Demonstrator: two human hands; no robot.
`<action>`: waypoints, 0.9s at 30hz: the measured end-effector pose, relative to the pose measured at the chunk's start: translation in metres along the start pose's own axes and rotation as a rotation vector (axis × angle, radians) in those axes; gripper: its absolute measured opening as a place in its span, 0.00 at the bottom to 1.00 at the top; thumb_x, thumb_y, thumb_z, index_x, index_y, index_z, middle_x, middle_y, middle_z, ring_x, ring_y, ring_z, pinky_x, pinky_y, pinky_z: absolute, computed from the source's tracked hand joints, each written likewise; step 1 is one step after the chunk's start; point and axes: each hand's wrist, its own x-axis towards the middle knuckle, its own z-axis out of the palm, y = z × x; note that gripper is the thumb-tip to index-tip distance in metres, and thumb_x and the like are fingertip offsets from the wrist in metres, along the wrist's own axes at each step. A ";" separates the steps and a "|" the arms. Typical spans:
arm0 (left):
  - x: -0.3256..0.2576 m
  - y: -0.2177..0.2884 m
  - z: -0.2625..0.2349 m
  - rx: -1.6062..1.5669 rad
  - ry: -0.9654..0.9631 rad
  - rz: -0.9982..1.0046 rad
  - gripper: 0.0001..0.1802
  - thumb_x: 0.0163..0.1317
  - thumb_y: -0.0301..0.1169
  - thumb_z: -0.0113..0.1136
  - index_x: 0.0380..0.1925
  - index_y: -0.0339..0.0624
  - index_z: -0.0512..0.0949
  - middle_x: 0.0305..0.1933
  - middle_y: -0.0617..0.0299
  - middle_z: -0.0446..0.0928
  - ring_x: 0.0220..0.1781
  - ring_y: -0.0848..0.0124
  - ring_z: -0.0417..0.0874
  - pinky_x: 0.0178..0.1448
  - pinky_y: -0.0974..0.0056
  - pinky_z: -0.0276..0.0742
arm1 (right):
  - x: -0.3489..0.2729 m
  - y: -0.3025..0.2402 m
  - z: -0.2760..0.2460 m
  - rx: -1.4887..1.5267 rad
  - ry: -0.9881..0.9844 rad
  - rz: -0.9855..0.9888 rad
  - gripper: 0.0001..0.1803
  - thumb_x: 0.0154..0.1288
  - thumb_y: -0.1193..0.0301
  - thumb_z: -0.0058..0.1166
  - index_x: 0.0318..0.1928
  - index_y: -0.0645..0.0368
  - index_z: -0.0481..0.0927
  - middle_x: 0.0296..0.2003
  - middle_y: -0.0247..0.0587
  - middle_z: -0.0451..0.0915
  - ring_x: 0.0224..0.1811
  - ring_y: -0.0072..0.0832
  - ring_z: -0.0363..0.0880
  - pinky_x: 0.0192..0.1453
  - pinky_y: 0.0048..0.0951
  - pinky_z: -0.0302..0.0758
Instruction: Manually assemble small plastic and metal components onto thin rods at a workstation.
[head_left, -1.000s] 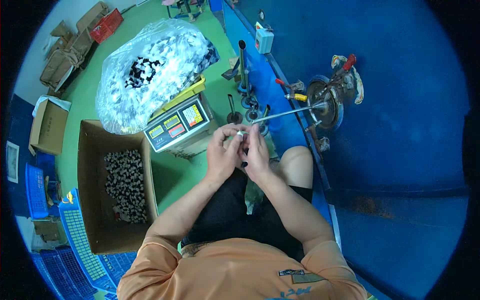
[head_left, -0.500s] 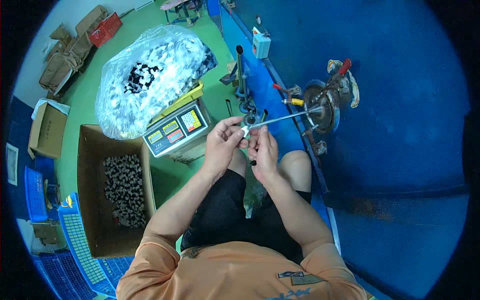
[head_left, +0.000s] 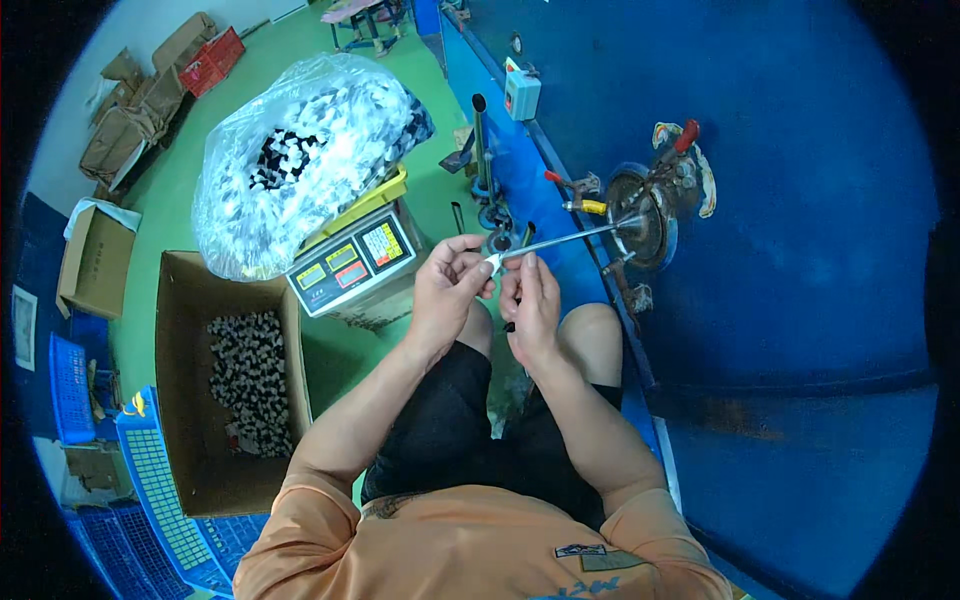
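Note:
Between the thumb and fingers of my left hand (head_left: pixel 442 298) is a small white piece (head_left: pixel 494 262), at the near end of a thin metal rod (head_left: pixel 560 239). The rod slants up to the right to a round metal disc (head_left: pixel 638 215) on the blue machine. My right hand (head_left: pixel 534 308) is closed beside the white piece, its fingertips just below the rod. A small black piece (head_left: pixel 510 327) shows at the curled lower fingers of that hand. What else lies inside its fingers is hidden.
On the left, a cardboard box (head_left: pixel 172 400) holds many small black-and-grey pieces. Behind it stand a digital scale (head_left: pixel 350 270) and a clear bag (head_left: pixel 230 215) of black and white pieces. Red-handled and yellow-handled clamps (head_left: pixel 590 206) surround the disc. A blue machine panel (head_left: pixel 800 280) fills the right.
Both hands stay at the rod's end with almost no movement. The white piece has turned slightly in the left fingers.

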 end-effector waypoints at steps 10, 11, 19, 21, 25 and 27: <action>0.004 -0.006 0.015 0.153 0.056 0.181 0.15 0.65 0.18 0.54 0.51 0.32 0.71 0.33 0.59 0.77 0.29 0.76 0.76 0.35 0.73 0.74 | 0.009 -0.008 0.010 -0.126 -0.016 -0.135 0.08 0.74 0.67 0.48 0.40 0.59 0.72 0.23 0.27 0.67 0.20 0.13 0.59 0.20 0.16 0.58; -0.002 -0.007 0.014 0.126 0.058 0.124 0.14 0.65 0.19 0.54 0.50 0.32 0.72 0.32 0.59 0.76 0.29 0.76 0.75 0.36 0.73 0.74 | 0.010 -0.007 0.009 -0.132 -0.020 -0.135 0.08 0.74 0.67 0.48 0.40 0.59 0.72 0.23 0.26 0.67 0.20 0.12 0.59 0.21 0.16 0.58; -0.005 -0.002 0.021 -0.054 0.062 -0.036 0.09 0.66 0.20 0.54 0.46 0.30 0.74 0.31 0.58 0.77 0.28 0.76 0.76 0.34 0.73 0.75 | 0.010 -0.009 0.009 -0.007 -0.067 -0.091 0.08 0.73 0.69 0.48 0.39 0.62 0.73 0.25 0.31 0.70 0.22 0.14 0.64 0.23 0.18 0.65; -0.002 -0.006 0.018 -0.002 0.054 -0.013 0.09 0.65 0.21 0.54 0.45 0.30 0.74 0.31 0.59 0.77 0.27 0.76 0.76 0.34 0.73 0.75 | 0.010 -0.007 0.011 -0.050 -0.051 -0.109 0.08 0.73 0.69 0.48 0.40 0.60 0.73 0.23 0.28 0.68 0.21 0.13 0.61 0.22 0.17 0.62; -0.003 -0.006 0.011 0.118 0.067 0.013 0.10 0.64 0.21 0.55 0.45 0.31 0.74 0.30 0.59 0.77 0.26 0.75 0.75 0.33 0.73 0.75 | 0.008 -0.007 0.012 -0.111 -0.072 -0.085 0.07 0.74 0.68 0.47 0.41 0.58 0.72 0.22 0.25 0.66 0.19 0.11 0.57 0.21 0.15 0.58; -0.006 -0.001 -0.002 0.250 0.110 0.023 0.11 0.63 0.21 0.56 0.45 0.32 0.73 0.29 0.59 0.77 0.25 0.75 0.75 0.32 0.73 0.74 | 0.005 -0.009 0.012 -0.150 -0.149 0.000 0.07 0.74 0.68 0.46 0.40 0.58 0.72 0.22 0.25 0.66 0.18 0.11 0.56 0.21 0.15 0.56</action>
